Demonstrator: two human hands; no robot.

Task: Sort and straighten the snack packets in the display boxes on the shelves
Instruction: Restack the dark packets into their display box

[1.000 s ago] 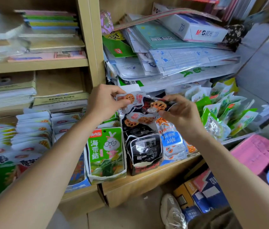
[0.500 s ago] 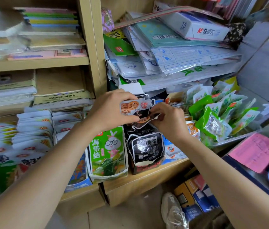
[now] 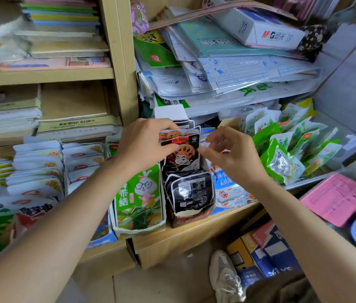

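left hand (image 3: 144, 145) grips a small stack of black packets (image 3: 181, 156) (lotus-root slices printed on the fronts); fingers curled over the top edges, thumb pressed on the face of the front one; the stack stands upright at the back of the black display box (image 3: 191, 217), tops poking out above the box wall; right hand (image 3: 234, 156) sits just right of that grip, fingers loosely half-curled, clear gap between thumb and index, nothing in it; its thumb tip is very near the stack's right edge, contact can't be told (hand is blurred)

directly below the grip, at the front of the same box, label-side packets (image 3: 191, 191) lean with their printed backs showing; the box's front wall is torn

just below-left of the left hand: green display box (image 3: 138, 200) with a cartoon rabbit; further left, beyond the left forearm: rows of white packets (image 3: 39, 167); just below the right hand: blue-and-white packets (image 3: 227, 189); right of the right hand: green packets (image 3: 282, 158) in a loose heap, tilted every way; above both hands: messy paper pile (image 3: 238, 68) in plastic wrap; the boxes sit on a wooden shelf (image 3: 194, 234)
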